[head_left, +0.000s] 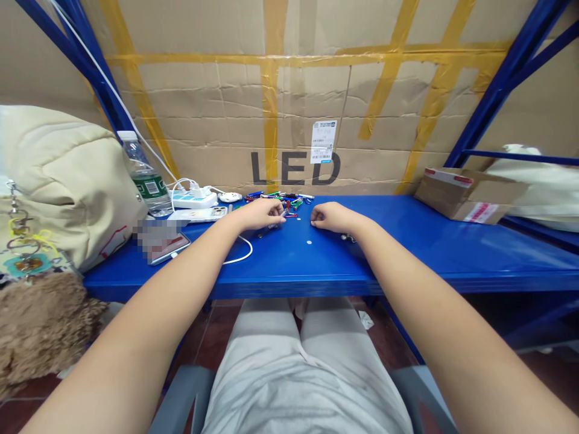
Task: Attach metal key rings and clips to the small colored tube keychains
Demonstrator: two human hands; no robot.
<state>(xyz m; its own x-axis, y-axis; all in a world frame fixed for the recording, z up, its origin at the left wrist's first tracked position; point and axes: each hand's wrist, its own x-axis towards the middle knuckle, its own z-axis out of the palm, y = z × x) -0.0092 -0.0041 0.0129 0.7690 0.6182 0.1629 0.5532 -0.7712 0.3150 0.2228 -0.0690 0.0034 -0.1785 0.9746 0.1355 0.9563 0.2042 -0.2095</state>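
My left hand (265, 214) is over the blue table (280, 259), its fingers pinched on a small thin piece too small to make out. Just behind it lies a pile of small coloured metallic items (296, 204), in red, green, blue and black. To the right, my right hand (332, 216) rests low by the tabletop with fingertips pressed together; what they hold, if anything, is hidden. Between the hands lies a small white disc (309, 242). Some small dark and silvery parts (347, 238) show partly under my right wrist.
On the left are a cream bag (76, 175), a water bottle (147, 178), a white power strip (194, 198), a white phone (199, 214) and another phone (169, 248) with a white cable (242, 256). A small cardboard box (465, 194) stands at right. Large cardboard (203, 120) backs the table.
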